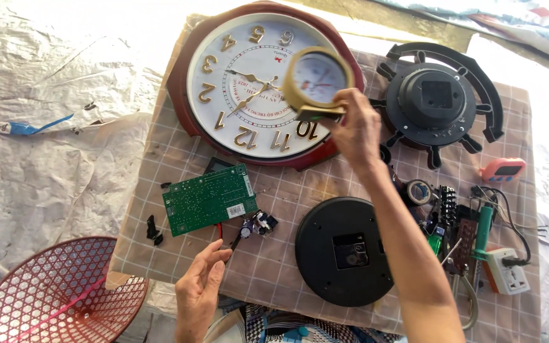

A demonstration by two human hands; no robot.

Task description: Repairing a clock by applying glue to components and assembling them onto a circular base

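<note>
On a checked mat (274, 267) spread over white sacking, the person's right hand (355, 130) was raised above the big wall clock (249, 89), fingers closed round the base of a small gold-rimmed round clock (318, 79), gripping it at its lower edge. Small clock was held face-up, overlapping the right part of the big clock's white dial. Big clock lay flat, dark red rim, gold numerals, upside down to the viewer.

Left hand (199, 289) rested at the near edge of the mat, fingers loosely extended & slightly spread, holding nothing; fingertips pointed toward a small motor-like part w/ wires (255, 225), near but not touching. Green circuit board (210, 199) lay just beyond, w/ black plastic bits (154, 230) to its left.

Black round clock back (343, 251) lay under the right forearm. Black wheel-shaped clock frame (438, 101) sat at far right, back side up. Pink digital timer (503, 169), tape roll (419, 191), green-handled tools (483, 232) & a white socket block (506, 270) were clustered at right. Red mesh basket (58, 295) stood off the mat, near left
</note>
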